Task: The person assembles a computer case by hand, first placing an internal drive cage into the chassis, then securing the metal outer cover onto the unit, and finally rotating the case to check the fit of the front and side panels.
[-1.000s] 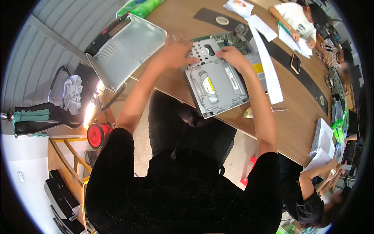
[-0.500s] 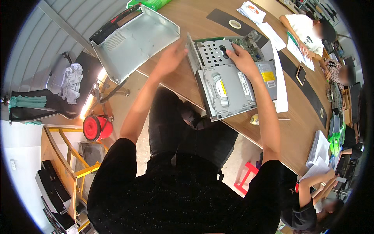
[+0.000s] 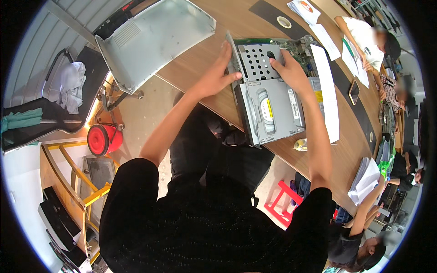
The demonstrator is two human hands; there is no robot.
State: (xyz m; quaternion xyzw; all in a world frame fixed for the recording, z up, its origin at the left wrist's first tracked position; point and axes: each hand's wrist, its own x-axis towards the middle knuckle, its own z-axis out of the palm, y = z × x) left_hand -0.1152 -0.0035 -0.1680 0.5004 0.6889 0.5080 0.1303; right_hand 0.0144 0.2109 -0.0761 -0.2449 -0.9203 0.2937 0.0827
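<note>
An opened desktop computer case (image 3: 236, 98) lies on the table in front of me. Inside it are a silver optical drive (image 3: 255, 119), a perforated metal drive bracket (image 3: 258, 68) and a green circuit board (image 3: 297, 51). My left hand (image 3: 214, 78) is at the case's left edge, its fingers along the outer side and its thumb over the rim. On the bracket's right side rests my right hand (image 3: 296, 76), thumb on top by a dark hole and its other fingers partly hidden.
The silver case cover (image 3: 157, 41) lies upturned at the far left. White paper (image 3: 328, 98) overlaps the case's right side. Beyond are tape (image 3: 284, 22) and a phone (image 3: 353, 92). A small yellowish item (image 3: 300, 144) lies near the table edge. Another person (image 3: 362, 38) sits across.
My left hand has come over to the case's left edge. The case has shifted a little to the right, and the white paper covers more of its right side.
</note>
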